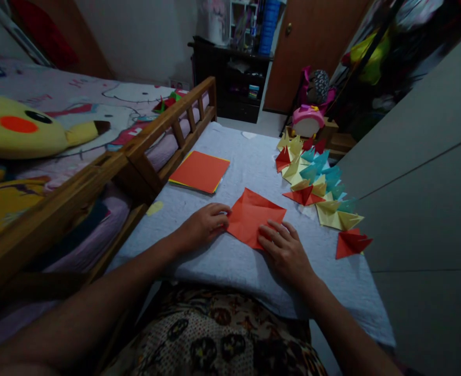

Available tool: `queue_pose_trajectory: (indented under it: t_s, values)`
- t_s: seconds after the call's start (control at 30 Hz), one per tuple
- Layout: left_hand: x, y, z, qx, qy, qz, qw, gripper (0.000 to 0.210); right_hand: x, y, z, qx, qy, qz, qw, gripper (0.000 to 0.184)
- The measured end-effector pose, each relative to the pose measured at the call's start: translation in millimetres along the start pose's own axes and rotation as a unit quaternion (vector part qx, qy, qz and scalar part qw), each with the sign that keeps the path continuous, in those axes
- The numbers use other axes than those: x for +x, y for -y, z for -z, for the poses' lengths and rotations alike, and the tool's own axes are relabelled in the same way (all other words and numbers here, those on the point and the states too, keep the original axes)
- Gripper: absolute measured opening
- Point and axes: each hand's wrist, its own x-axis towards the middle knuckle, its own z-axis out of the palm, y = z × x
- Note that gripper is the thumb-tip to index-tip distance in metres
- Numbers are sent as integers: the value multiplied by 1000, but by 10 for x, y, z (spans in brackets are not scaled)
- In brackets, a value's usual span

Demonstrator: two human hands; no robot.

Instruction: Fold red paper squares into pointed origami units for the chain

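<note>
A square sheet of orange-red paper [249, 211] lies on the cloth-covered table in front of me, with crease marks across its surface. At its left corner is my left hand [207, 224], its fingers curled and closed on the paper's edge. My right hand [283, 248] rests on the lower right part of the sheet, fingers stretched out and slightly apart over the paper. Behind the sheet and to its left sits a stack of coloured paper [201, 171], orange-red on top with a yellow edge beneath.
Several folded paper cranes in yellow, red and teal stand in rows along the table's right side, including a red crane [351, 243] at the near end. A wooden bed rail [136, 146] borders the left. A pale cabinet [422, 209] stands at right.
</note>
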Motion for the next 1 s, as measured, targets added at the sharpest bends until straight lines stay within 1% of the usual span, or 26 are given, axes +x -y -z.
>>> queue_pose_trajectory:
  t_s: [0.07,0.17,0.23,0.3,0.43,0.53,0.6,0.67,0.77,0.83,0.93,1.0]
  values:
    - [-43,-22,3,75,-16,-10,997,13,15,-5,9,13,18,6,1000,22]
    - [-72,-104,4,157,-21,-40,987,19,34,10,24,36,19,5,999,23]
    - [-73,-152,-3,177,-13,-57,982,21,38,36,18,54,17,6,998,24]
    - [-70,-175,-15,181,-3,-58,982,19,34,61,2,68,20,4,997,25]
    - [-80,-150,-32,182,-11,-26,983,19,22,60,-13,112,9,-15,994,22]
    - [-95,-129,-40,156,-32,9,987,17,64,17,28,178,4,-59,982,20]
    - [-99,-130,-46,121,-33,38,991,16,127,-15,69,216,25,-109,970,20]
    - [-98,-142,-49,83,-25,63,994,15,204,-40,95,232,49,-165,957,20]
    - [-96,-169,-34,26,-14,100,995,13,299,-49,75,230,34,-241,942,19]
    - [-95,-189,-14,-13,-7,134,991,13,336,-34,34,218,20,-276,936,19]
    - [-90,-220,8,-56,-10,175,983,15,353,4,-26,190,12,-302,934,17]
    - [-82,-237,6,-65,-21,190,979,16,350,28,-53,172,9,-311,935,14]
